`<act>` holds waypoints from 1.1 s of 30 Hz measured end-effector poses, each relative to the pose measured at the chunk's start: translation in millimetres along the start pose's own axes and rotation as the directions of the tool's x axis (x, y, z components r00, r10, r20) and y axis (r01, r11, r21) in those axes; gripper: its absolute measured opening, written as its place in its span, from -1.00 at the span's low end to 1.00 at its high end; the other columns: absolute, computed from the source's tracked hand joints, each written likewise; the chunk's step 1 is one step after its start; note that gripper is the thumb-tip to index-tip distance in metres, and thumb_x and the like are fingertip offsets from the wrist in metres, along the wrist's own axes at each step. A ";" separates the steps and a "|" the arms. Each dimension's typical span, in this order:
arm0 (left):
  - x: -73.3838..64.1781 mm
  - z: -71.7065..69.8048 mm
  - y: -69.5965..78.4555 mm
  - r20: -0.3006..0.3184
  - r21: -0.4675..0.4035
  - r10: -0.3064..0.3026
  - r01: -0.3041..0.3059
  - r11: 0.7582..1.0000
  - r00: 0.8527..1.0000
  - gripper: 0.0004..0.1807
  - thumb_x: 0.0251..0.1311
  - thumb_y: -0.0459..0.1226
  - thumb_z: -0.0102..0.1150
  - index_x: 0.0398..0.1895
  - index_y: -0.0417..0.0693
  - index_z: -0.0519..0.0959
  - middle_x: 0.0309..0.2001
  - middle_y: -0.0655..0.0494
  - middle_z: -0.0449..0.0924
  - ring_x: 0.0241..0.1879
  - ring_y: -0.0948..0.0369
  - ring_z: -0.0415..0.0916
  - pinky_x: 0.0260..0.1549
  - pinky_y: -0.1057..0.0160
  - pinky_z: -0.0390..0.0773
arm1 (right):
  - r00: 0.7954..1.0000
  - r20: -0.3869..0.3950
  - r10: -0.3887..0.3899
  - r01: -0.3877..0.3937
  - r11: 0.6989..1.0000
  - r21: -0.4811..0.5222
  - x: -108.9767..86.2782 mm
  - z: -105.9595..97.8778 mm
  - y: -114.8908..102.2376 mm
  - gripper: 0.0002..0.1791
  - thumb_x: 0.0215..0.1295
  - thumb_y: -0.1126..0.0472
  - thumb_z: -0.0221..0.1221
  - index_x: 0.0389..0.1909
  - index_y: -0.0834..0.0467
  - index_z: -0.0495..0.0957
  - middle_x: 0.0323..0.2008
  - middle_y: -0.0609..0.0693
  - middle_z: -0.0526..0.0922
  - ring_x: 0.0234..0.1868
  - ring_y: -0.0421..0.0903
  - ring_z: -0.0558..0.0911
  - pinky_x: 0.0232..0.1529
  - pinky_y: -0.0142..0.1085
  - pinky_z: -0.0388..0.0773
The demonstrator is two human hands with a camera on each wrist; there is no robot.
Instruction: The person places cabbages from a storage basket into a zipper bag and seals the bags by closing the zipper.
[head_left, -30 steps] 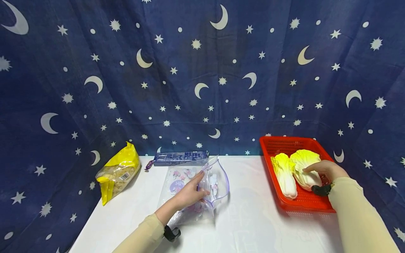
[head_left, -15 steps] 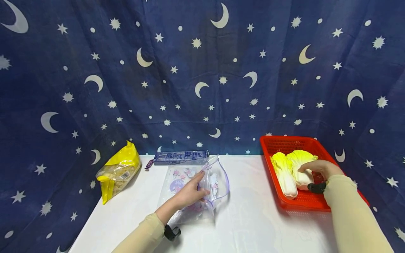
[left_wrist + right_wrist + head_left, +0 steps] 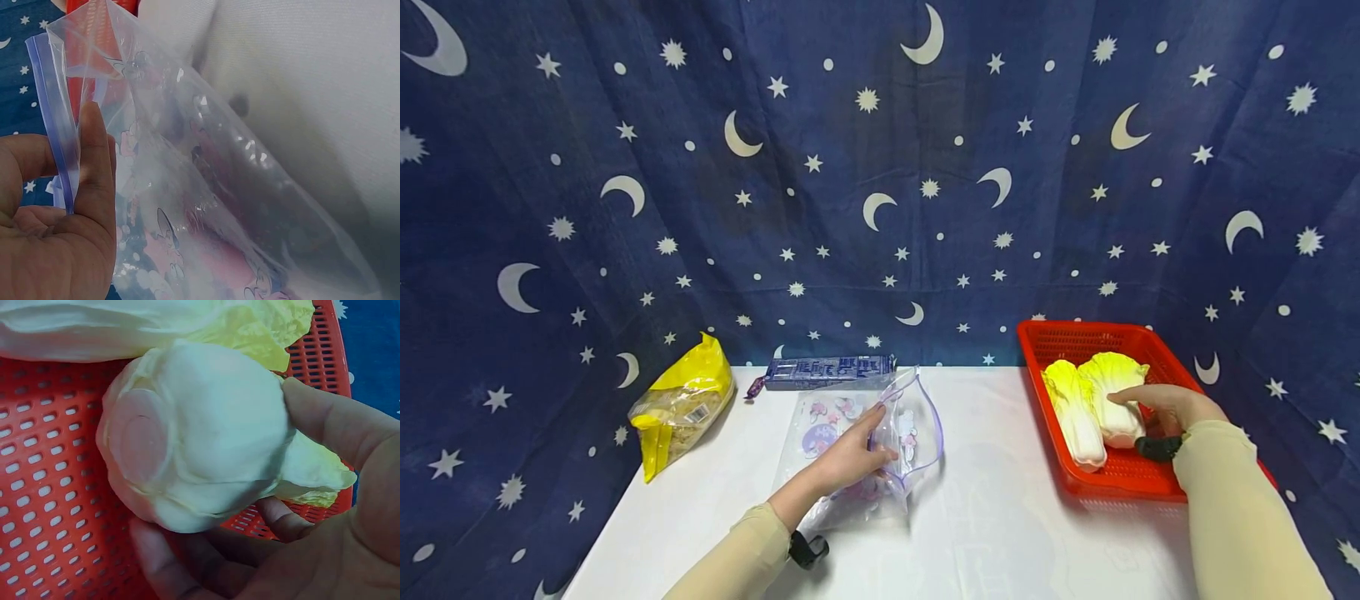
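The yellow-tipped cabbage (image 3: 1118,408) is in the red basket (image 3: 1078,340) at the table's (image 3: 985,508) far right corner, the right hand's thumb and fingers curled round it. The right hand (image 3: 1176,407) sits beside a second cabbage (image 3: 1077,417). Mid-table, the left hand (image 3: 850,458) pinches a clear bag's mouth; the clear bag (image 3: 921,454) lies before a blue box (image 3: 829,373).

Cabbages (image 3: 219,412): 2, one in right fingers (image 3: 162,559)
Basket (image 3: 1086,337): 1
Bag (image 3: 823,417): 1, in left fingers (image 3: 867,423)
Pack (image 3: 700,379): 1
Box (image 3: 827,372): 1
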State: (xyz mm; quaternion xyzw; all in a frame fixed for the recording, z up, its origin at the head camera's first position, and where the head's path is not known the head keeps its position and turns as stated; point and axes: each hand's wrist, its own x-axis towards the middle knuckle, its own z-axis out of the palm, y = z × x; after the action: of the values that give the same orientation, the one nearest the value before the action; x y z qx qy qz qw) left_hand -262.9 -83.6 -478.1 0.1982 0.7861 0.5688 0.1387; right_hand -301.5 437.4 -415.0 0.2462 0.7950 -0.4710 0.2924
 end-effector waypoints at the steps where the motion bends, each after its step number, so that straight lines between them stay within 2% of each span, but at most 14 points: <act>1: 0.3 0.2 -0.1 -0.001 0.002 0.000 0.000 1.000 1.000 -0.07 0.29 -0.47 0.28 0.61 -0.33 -0.04 0.61 -0.34 -0.23 -0.42 0.17 0.59 -0.39 0.21 0.75 | 1.000 0.000 -0.009 0.009 1.000 -0.007 -0.2 -0.8 0.2 0.17 0.22 -0.42 0.23 0.30 0.55 0.06 0.00 0.45 0.51 0.10 0.31 0.38 0.04 0.05 0.59; 4: 1.2 0.4 -0.5 -0.002 0.012 0.002 -0.002 1.000 1.000 -0.07 0.29 -0.45 0.28 0.61 -0.33 -0.04 0.61 -0.34 -0.22 -0.42 0.18 0.59 -0.38 0.20 0.75 | 0.999 -0.021 -0.024 0.023 1.000 -0.019 -1.2 -2.9 -0.2 0.22 0.18 -0.45 0.24 0.33 0.54 0.06 0.10 0.54 0.42 0.14 0.37 0.32 0.03 0.15 0.56; 6: 1.6 0.2 -0.6 -0.001 0.011 0.002 -0.002 1.000 1.000 -0.06 0.29 -0.45 0.29 0.62 -0.33 -0.04 0.61 -0.33 -0.22 -0.42 0.18 0.60 -0.38 0.19 0.75 | 0.999 -0.009 -0.044 0.044 0.999 -0.019 0.0 -3.3 -1.4 0.20 0.23 -0.43 0.22 0.34 0.55 0.04 0.11 0.54 0.38 0.15 0.36 0.34 0.06 0.13 0.57; 8: 1.9 0.1 -0.7 0.000 0.010 0.002 -0.002 1.000 1.000 -0.06 0.29 -0.45 0.29 0.62 -0.32 -0.04 0.61 -0.32 -0.23 -0.41 0.17 0.60 -0.37 0.18 0.76 | 0.997 -0.008 -0.073 0.073 0.997 -0.005 2.2 -3.1 -2.7 0.12 0.29 -0.36 0.21 0.32 0.56 0.06 0.03 0.45 0.41 0.08 0.28 0.42 0.07 0.04 0.62; 13: 0.8 -0.1 0.2 0.000 0.003 -0.003 0.003 1.000 1.000 -0.06 0.30 -0.44 0.29 0.62 -0.30 -0.04 0.61 -0.31 -0.23 -0.39 0.16 0.61 -0.36 0.18 0.76 | 0.992 -0.022 -0.125 0.126 0.992 0.023 8.2 -1.7 -5.2 -0.12 0.37 -0.23 0.22 0.19 0.50 0.19 -0.21 0.12 0.51 -0.13 0.06 0.53 -0.09 -0.21 0.69; 22: 0.0 -1.1 1.0 0.002 0.022 0.002 -0.002 1.000 1.000 -0.07 0.30 -0.43 0.29 0.61 -0.33 -0.03 0.61 -0.32 -0.22 -0.35 0.10 0.64 -0.34 0.18 0.76 | 0.990 -0.056 -0.129 0.133 0.987 0.093 13.7 -2.2 -6.2 -0.20 0.37 -0.16 0.24 0.09 0.51 0.21 -0.27 0.12 0.48 -0.28 0.00 0.56 -0.18 -0.26 0.72; 29: 0.1 -1.1 2.1 -0.006 0.068 -0.004 0.004 0.998 1.000 -0.09 0.31 -0.40 0.29 0.60 -0.36 -0.02 0.61 -0.32 -0.19 -0.17 -0.07 0.65 -0.35 0.26 0.75 | 0.991 -0.023 -0.129 0.131 0.965 0.229 13.1 -4.8 -3.0 -0.30 0.41 -0.13 0.24 -0.01 0.47 0.26 -0.42 0.05 0.62 -0.39 -0.04 0.70 -0.16 -0.17 0.77; 33: 0.5 -0.5 1.8 -0.002 0.071 -0.005 0.005 0.997 1.000 -0.10 0.32 -0.40 0.28 0.60 -0.36 -0.02 0.61 -0.32 -0.18 -0.15 -0.08 0.65 -0.35 0.27 0.74 | 0.994 -0.004 -0.109 0.107 0.971 0.214 11.9 -4.5 -0.8 -0.32 0.39 -0.15 0.24 -0.07 0.45 0.32 -0.46 0.03 0.62 -0.43 -0.06 0.69 -0.23 -0.27 0.75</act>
State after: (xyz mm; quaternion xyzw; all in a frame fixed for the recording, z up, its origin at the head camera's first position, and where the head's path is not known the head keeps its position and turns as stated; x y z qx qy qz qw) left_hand -263.2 -83.3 -476.2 0.2006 0.8064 0.5404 0.1324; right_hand -311.5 442.5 -421.1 0.2308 0.7507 -0.5701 0.2413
